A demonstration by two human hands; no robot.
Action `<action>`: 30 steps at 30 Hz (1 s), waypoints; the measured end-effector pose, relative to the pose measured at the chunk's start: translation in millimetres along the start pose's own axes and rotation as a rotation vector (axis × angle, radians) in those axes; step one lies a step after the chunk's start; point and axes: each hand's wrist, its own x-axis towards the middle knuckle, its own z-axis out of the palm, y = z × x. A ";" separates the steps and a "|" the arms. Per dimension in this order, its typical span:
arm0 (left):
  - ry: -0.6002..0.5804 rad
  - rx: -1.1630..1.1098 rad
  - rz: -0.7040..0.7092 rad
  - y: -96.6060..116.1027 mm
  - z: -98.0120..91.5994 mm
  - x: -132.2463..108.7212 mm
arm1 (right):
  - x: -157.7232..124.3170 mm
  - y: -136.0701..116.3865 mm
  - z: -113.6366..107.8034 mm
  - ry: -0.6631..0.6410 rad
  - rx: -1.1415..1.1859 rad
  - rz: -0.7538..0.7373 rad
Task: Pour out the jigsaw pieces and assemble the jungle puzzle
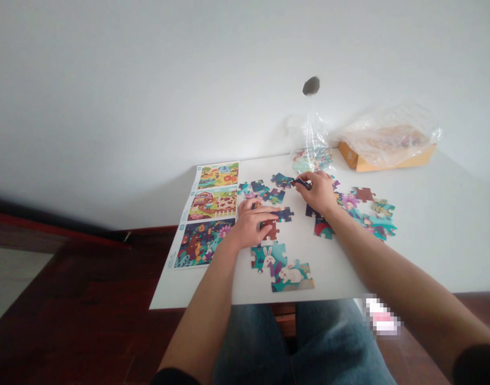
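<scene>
toward the back right of the table [429, 230] sits a yellow-orange box [389, 162] with a crumpled clear plastic bag [393, 143] draped over its top; something purplish shows faintly through the film, but whether it lies in the bag or in the box i cannot tell. to the left of the box, near the wall, stands a second clear bag [311, 133], its neck bunched upward, with colorful puzzle pieces [311, 159] showing through its lower part.

the table is white, its back edge along a pale wall [148, 107] that has a dark roundish hole [311, 85] above the second bag. below, the floor [88, 310] is dark red wood, and the person's jeans [333, 342] show under the front edge.

at the table's left lies a printed sheet [211, 221] with three pictures, one above another. loose pieces are spread from the sheet's right side to below the box; a joined rabbit section [289, 274] lies nearest the front edge. the left hand [250, 227] rests palm down over some pieces, fingers extended and slightly spread. the right hand [306, 184] pinches a dark puzzle piece [302, 184] between thumb and fingers, over the middle of the scatter.
</scene>
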 end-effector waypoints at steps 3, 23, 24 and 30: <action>0.006 0.000 0.000 0.4 -0.5 0.1 | -3.4 -9.4 -9.4 0.095 0.085 -0.008; 0.026 0.007 -0.002 -4.9 1.7 -1.4 | -22.8 -34.5 -24.4 -0.784 0.245 0.033; 0.024 0.008 -0.003 -4.7 1.5 -1.3 | -23.1 -34.9 -23.8 -0.749 0.201 -0.033; 0.034 0.002 0.007 -4.5 1.8 -1.6 | -25.3 -37.5 -20.5 -0.763 0.129 -0.171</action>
